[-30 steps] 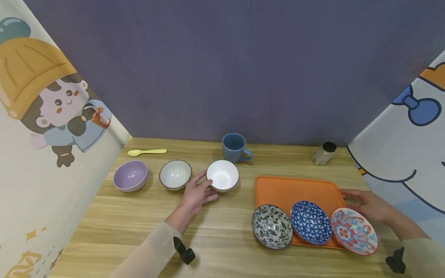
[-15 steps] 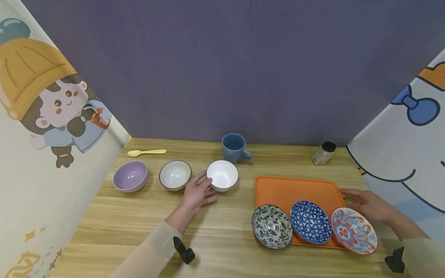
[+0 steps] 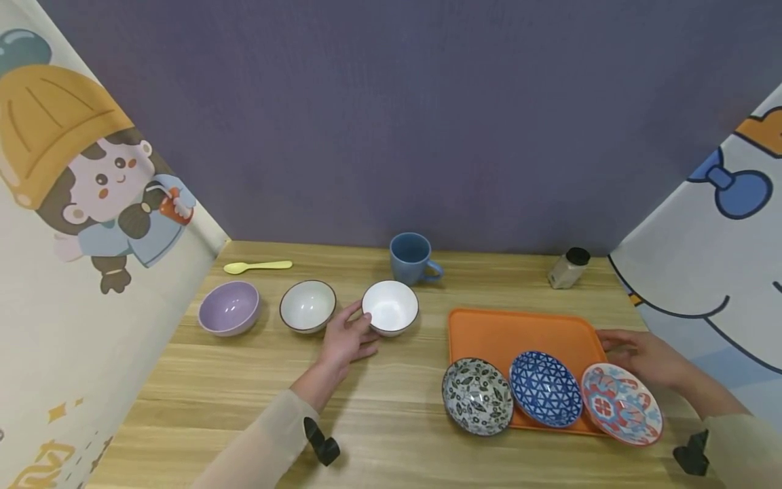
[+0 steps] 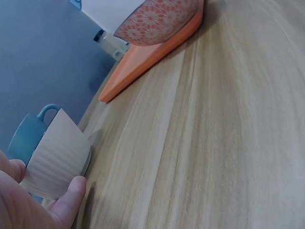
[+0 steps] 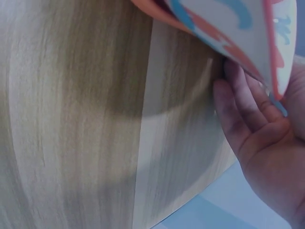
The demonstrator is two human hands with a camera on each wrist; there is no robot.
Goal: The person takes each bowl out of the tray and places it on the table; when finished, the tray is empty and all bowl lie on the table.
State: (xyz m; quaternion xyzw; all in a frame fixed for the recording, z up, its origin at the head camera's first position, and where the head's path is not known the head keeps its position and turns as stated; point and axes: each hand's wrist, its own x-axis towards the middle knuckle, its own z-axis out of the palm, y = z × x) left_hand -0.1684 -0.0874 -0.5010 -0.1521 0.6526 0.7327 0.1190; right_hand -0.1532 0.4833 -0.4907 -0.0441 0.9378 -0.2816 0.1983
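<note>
My left hand [image 3: 345, 337] rests against the near left side of a white bowl [image 3: 392, 307], its fingers spread along the wall and loosely extended. In the left wrist view the ribbed outside of this white bowl [image 4: 59, 155] shows upright on the table. At the right, the fingers of my right hand [image 3: 647, 356] reach the right edge of an orange tray [image 3: 519, 333]. Beside it is a red, blue and white patterned bowl [image 3: 622, 404], tilted over the tray's corner. The right wrist view shows the right hand's fingers [image 5: 233, 109] loosely extended below that bowl; any contact there is hidden.
Leaning on the tray's front edge are a blue patterned bowl [image 3: 546, 389] and a black-and-white leaf-patterned bowl [image 3: 478, 396]. A pale bowl [image 3: 308, 307], a purple bowl [image 3: 229, 309] and a yellow spoon [image 3: 258, 267] lie left. Behind stand a blue mug [image 3: 411, 258] and a black-lidded jar [image 3: 569, 269].
</note>
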